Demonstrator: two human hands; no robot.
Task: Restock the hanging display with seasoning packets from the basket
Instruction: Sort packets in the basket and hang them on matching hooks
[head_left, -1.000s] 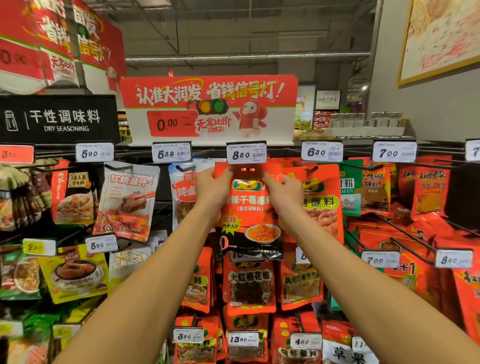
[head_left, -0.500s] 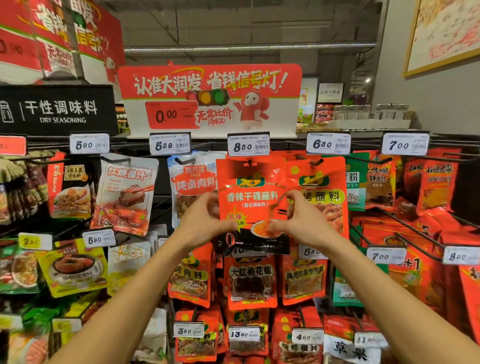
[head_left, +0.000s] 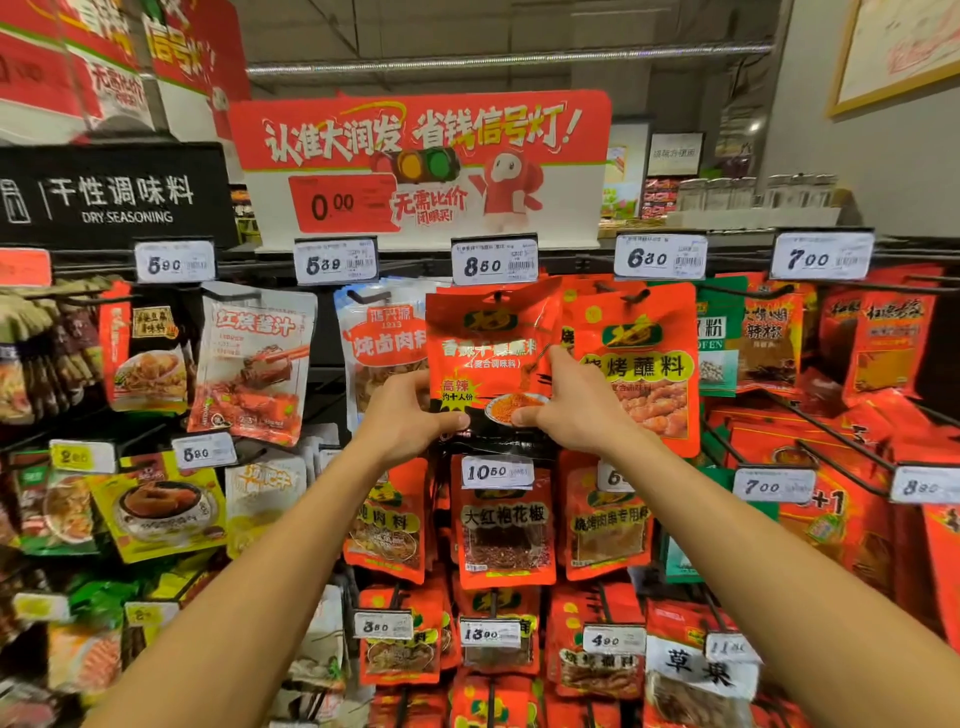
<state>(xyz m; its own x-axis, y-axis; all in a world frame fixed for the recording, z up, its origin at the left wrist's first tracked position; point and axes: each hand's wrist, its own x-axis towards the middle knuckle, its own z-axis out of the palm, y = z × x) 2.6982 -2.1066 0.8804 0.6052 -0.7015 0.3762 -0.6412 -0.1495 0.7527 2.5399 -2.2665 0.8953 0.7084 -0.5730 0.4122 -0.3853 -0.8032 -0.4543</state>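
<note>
On the top-row hook under the 8.50 price tag (head_left: 494, 261): one red seasoning packet (head_left: 488, 353), hanging at the centre of the display, its lower black band at hand level. Left hand (head_left: 405, 418): grip closed on the packet's lower left edge, thumb laid across the front, fingers behind. Right hand (head_left: 569, 402): grip closed on the lower right edge, thumb on the front near the printed dish, fingers curled round the side. Just beside it to the right, a barbecue dip packet (head_left: 641, 364) on the hook under the 6.30 tag (head_left: 660, 257); to the left, a pale stew-spice packet (head_left: 382, 338), partly overlapped. Below, a peppercorn packet (head_left: 504, 525) under a 10.50 tag (head_left: 497, 472). Above the row, a red promotional sign (head_left: 421, 166); far left, a black "DRY SEASONING" board (head_left: 111, 197).
</note>
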